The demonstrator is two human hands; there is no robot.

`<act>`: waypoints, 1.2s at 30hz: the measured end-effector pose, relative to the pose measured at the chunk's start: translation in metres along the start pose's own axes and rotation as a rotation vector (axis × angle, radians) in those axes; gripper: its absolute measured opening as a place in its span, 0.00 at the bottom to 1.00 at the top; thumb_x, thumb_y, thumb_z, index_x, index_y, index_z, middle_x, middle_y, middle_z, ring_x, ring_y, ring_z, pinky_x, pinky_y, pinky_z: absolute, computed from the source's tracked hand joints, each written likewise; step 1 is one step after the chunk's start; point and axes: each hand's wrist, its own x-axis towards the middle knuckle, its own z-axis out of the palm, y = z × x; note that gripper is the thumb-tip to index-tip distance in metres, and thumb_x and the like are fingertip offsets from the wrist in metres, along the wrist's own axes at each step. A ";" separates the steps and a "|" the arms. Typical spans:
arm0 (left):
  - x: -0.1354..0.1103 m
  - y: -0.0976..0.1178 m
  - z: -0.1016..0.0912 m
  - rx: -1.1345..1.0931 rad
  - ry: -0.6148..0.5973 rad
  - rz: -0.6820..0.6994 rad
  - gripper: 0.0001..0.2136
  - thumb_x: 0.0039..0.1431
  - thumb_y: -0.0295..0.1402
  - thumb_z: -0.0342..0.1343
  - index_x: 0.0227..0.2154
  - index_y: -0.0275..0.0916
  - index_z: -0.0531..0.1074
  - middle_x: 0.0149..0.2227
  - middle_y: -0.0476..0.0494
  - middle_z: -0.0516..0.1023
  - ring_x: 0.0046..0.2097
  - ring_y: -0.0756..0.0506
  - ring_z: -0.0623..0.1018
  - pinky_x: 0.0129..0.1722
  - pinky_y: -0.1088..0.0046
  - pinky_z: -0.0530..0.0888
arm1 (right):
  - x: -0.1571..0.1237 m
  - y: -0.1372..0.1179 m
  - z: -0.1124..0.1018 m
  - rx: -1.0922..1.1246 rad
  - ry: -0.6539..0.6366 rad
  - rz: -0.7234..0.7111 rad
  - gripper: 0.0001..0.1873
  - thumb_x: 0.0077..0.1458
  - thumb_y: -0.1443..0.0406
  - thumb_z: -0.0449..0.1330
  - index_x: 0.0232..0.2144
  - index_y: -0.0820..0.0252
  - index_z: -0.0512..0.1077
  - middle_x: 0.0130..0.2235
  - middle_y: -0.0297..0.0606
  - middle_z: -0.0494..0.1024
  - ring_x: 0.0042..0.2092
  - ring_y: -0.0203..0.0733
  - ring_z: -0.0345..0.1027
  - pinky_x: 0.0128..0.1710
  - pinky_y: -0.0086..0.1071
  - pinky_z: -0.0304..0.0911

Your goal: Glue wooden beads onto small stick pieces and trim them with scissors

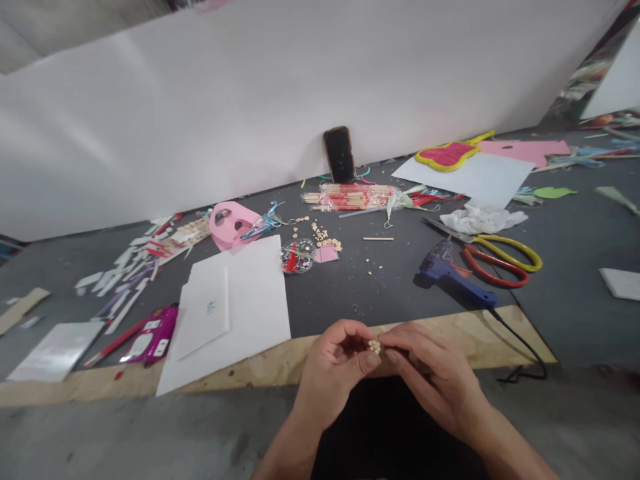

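Note:
A small flower-like cluster of pale beige pieces (374, 345) sits between my hands at the table's front edge. My left hand (333, 373) is closed, pinching the cluster with thumb and forefinger. From the other side, my right hand (435, 363) has its fingertips pressed together at the cluster's right edge. Its fingers partly hide what they grip. Beyond my hands lie several loose beige bits (323, 233), a short wooden stick (379, 239) and a clear dish of beads and buttons (299, 257).
A blue glue gun (453, 277) with a black cord and red-and-yellow-handled scissors (500, 260) lie right. White boards (260, 293) and a purple packet (150, 335) lie left. At the back are a phone (339, 155), bundled sticks (355, 197) and a pink mask-like cutout (233, 223).

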 end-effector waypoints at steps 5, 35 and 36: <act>-0.001 0.002 0.000 0.061 -0.002 0.020 0.08 0.48 0.31 0.65 0.31 0.38 0.73 0.28 0.50 0.73 0.32 0.51 0.70 0.34 0.77 0.67 | 0.001 -0.002 -0.001 0.004 0.050 -0.030 0.13 0.56 0.73 0.54 0.41 0.55 0.71 0.35 0.36 0.76 0.36 0.36 0.71 0.35 0.28 0.68; -0.002 0.004 -0.003 0.276 0.045 0.106 0.07 0.51 0.32 0.62 0.32 0.38 0.72 0.30 0.50 0.73 0.33 0.52 0.71 0.34 0.78 0.67 | -0.005 0.001 -0.002 0.047 -0.041 -0.090 0.18 0.55 0.77 0.52 0.45 0.56 0.67 0.36 0.37 0.72 0.38 0.34 0.68 0.36 0.26 0.66; -0.002 0.004 -0.003 0.298 0.045 0.109 0.06 0.51 0.32 0.62 0.32 0.38 0.72 0.30 0.50 0.73 0.33 0.51 0.71 0.34 0.78 0.68 | -0.005 0.002 -0.002 0.046 -0.033 -0.092 0.19 0.55 0.78 0.52 0.45 0.55 0.67 0.37 0.37 0.72 0.38 0.34 0.68 0.36 0.26 0.66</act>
